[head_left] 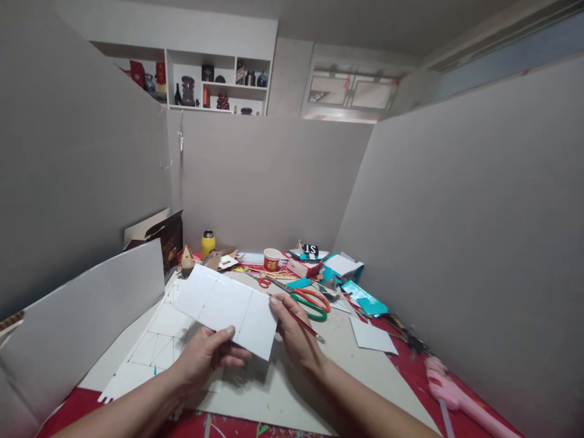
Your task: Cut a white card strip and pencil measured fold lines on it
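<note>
My left hand (207, 356) pinches the near edge of a white card strip (225, 307) marked with pencil fold lines and holds it up over the table. My right hand (294, 334) touches the strip's right end while gripping a red pencil (308, 328) that points to the right. Under the strip lies a larger white sheet (155, 347) with drawn lines, on a grey cardboard board (292, 389).
Green and orange scissors (312, 302) lie just beyond my right hand, small red scissors (263, 281) behind them. A white card square (371, 336), teal paper pieces (365, 300), a red paper cup (272, 259), a yellow bottle (208, 243) and a pink glue gun (451, 392) surround the board. Grey partition walls enclose the table.
</note>
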`<state>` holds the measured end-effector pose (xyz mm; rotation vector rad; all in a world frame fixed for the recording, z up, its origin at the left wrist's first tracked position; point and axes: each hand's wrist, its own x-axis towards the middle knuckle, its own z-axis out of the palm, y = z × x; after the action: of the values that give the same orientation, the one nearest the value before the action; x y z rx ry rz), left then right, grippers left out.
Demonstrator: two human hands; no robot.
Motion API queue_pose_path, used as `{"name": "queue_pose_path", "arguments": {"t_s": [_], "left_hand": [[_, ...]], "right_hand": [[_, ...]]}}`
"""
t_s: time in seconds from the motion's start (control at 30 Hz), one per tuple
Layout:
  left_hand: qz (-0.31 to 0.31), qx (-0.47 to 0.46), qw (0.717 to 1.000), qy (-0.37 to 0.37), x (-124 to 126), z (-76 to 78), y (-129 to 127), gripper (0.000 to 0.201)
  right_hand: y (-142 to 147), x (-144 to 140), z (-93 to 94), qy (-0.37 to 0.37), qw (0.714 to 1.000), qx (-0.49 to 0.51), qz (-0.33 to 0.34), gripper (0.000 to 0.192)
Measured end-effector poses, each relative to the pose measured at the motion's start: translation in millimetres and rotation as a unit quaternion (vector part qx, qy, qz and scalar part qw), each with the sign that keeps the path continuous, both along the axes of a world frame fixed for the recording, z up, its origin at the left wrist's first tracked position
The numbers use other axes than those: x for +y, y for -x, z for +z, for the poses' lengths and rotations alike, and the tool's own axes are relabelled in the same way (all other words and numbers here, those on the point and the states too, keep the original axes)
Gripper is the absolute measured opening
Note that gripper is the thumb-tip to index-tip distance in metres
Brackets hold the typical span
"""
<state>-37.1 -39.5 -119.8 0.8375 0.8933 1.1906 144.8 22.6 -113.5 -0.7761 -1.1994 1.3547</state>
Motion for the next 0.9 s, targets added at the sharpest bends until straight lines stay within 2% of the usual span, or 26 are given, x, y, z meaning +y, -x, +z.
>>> {"name": "queue_pose_path", "arguments": {"t_s": [0.2,0.5,0.73,0.9], "left_hand": [[0.011,0.027,1.000,-0.007,0,0.5,1,0.041],[0.084,0.049,0.995,-0.003,3,6.4,7,0.033],[0.133,0.031,0.991,-0.007,9,11.1,13,0.024],[0.159,0.012,0.987,-0.009,16,11.1,19,0.024]], "right_hand": [[3,1,-3.2,0.008,0.999,0.039,-0.030,0.033],[0,1,-10.5,-0.015,0.995,0.052,-0.079,0.031],[-2,6,-25.5,-0.021,0.994,0.063,-0.090,0.027],[-3,7,-27.2,-0.002,0.992,0.082,-0.092,0.026]]}}
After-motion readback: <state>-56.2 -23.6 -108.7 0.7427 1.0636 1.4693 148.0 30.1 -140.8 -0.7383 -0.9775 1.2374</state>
